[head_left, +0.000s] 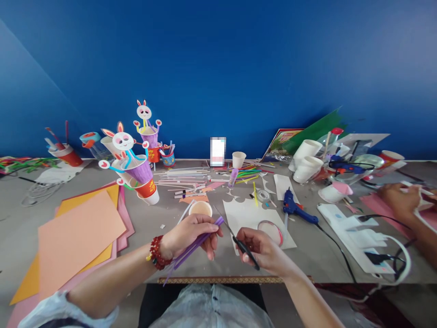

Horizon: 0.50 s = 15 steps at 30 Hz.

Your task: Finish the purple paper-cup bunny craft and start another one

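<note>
My left hand (196, 232) pinches a few purple straws (193, 246), whose ends point up to the right and down toward the table's front edge. In my right hand (256, 248) is a pair of scissors (245, 251) with black handles; the blades reach toward the straw tips, and I cannot tell if they touch. A paper cup (200, 209) stands just behind my left hand. Under and behind my right hand lies a white sheet (235, 214) with round cut-outs, with a tape roll (270, 233) on it.
Rabbit figures on purple cups (138, 171) stand at the left, behind stacked coloured paper (82, 223). Several straws (184, 173) lie at the back. A blue glue gun (297, 207) and a power strip (355, 237) with cables are at the right, near another person's hands (403, 198).
</note>
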### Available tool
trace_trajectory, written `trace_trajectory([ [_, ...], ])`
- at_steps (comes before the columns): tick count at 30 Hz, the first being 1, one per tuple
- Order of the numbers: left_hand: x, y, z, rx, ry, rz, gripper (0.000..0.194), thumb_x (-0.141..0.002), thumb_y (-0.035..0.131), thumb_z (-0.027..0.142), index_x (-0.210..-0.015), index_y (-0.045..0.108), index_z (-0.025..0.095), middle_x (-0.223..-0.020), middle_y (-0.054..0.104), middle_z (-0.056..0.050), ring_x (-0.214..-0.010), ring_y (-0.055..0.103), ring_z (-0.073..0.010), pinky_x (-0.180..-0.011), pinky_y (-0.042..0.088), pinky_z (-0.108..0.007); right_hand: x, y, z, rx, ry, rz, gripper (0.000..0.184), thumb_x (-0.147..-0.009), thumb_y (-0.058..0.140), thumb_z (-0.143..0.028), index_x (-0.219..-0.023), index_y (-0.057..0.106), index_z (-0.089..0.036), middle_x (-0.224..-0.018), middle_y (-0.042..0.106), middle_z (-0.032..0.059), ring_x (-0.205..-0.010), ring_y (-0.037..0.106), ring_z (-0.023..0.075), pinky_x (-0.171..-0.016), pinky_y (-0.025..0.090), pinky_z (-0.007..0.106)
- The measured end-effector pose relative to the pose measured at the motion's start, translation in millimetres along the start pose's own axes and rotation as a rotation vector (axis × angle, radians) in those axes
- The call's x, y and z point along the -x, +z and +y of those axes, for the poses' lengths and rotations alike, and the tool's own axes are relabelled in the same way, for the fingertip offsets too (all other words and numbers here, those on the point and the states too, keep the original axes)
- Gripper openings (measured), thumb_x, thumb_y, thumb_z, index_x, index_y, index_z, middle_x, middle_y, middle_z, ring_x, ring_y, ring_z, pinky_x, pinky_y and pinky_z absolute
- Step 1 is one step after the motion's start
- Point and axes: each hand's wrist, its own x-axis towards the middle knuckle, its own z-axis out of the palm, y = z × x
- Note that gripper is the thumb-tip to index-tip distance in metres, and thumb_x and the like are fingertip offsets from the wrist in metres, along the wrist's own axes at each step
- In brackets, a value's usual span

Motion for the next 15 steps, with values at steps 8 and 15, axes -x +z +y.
trace_trajectory([
  [8,-4.0,-3.1,-0.4,0.011,-0.033,-0.027,0.023,-0.085,0.065,0.032,-0.082,0.069,0.010,-0.059,0.069,-0.005,-0.046,0.068,-0.0159,-0.046,0.053,-0.022,1.0,-2.2,1.6,0.067,-0.015,-0.008,0.058,-0.064,0.079,-0.068,-0.077,0.055,-0.017,-0.066,0.051,-0.0031,-0.058,0.040,0.0100,-0.053,0.027,0.023],
  [15,-2.8,-0.9,1.3,0.009,-0.038,-0.029,0.022,-0.085,0.063,0.030,-0.082,0.069,0.010,-0.059,0.069,-0.005,-0.046,0.068,-0.0151,-0.046,0.053,-0.021,2.7,-2.9,1.2,0.079,-0.020,-0.007,0.057,-0.066,0.077,-0.069,-0.078,0.056,-0.017,-0.067,0.054,-0.0017,-0.060,0.046,0.0115,-0.055,0.032,0.024],
])
